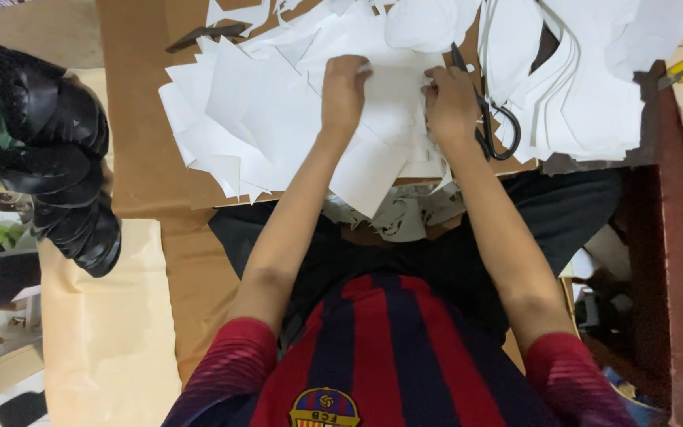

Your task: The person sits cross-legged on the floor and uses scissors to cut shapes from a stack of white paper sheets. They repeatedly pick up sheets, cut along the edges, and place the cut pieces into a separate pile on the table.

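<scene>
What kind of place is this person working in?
Probably a small craft or shoemaking workshop: both hands press on a heap of cut white pieces, black scissors lie beside them, and a stack of black shoe parts sits nearby.

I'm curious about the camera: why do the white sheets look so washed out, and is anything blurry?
Head view: bright light flattens the white sheets into glare near the top; both hands, left hand and right hand, look slightly soft; the black scissors stay readable; the right edge falls into shadow.

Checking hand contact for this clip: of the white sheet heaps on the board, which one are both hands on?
The middle heap: left hand and right hand press on it. The right-side heap, beyond the scissors, lies untouched.
</scene>
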